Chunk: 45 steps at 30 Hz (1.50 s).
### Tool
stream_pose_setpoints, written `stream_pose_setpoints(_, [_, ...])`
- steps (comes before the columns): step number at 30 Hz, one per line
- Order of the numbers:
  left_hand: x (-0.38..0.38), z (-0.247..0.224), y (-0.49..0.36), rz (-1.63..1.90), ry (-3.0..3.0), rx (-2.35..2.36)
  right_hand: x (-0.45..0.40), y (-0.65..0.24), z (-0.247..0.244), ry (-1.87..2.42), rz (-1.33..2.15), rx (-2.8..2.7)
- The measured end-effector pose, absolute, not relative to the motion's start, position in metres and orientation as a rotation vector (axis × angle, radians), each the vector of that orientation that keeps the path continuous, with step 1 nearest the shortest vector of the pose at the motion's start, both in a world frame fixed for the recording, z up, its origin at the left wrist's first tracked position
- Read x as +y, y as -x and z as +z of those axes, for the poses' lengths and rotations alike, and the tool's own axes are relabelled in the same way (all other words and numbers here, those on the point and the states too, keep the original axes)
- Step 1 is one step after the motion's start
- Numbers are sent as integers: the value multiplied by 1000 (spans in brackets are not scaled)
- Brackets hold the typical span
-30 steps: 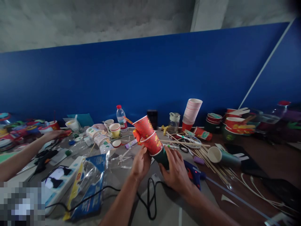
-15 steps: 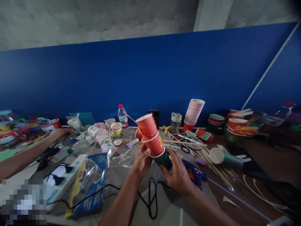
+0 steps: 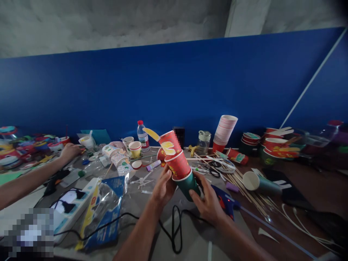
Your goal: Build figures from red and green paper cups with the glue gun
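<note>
We observe the scene through one head-worn view, set above the near side of the bench (image 3: 194, 237) and facing forward and down across it. In our frame, the left hand (image 3: 164, 183) and right hand (image 3: 205, 195) occupy the lower centre at close range, with both forearms entering from the bottom edge. We see the blue partition (image 3: 163, 83) beyond the bench, spanning the frame's width, and the concrete wall (image 3: 108, 23) above it. The wide field also takes in both sides of the bench

The hands (image 3: 182, 192) hold a tilted stack of red and green paper cups (image 3: 179, 165).
</note>
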<state>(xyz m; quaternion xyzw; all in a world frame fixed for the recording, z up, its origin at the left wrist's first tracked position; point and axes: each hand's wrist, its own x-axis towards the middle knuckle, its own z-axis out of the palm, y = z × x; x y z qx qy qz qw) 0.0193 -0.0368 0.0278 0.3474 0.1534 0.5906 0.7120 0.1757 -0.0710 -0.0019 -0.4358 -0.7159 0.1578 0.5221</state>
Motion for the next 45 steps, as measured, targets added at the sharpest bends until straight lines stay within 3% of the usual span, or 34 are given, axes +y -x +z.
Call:
stream_pose_setpoints(10, [-23, 21, -17, 1378, -690, 434, -65, -175, -11, 821, 886, -1405])
stream_pose_setpoints(29, [18, -7, 27, 2063, -708, 1316, -58, -189, -11, 824, 994, -1198])
stream_pose_setpoints(35, [26, -12, 43, 1841, -1203, 1721, -56, -197, -8, 844, 946, -1159])
stream_pose_setpoints(45, [-6, -20, 16, 650, -2185, 1816, -59, -200, 4, 829, 907, -1189])
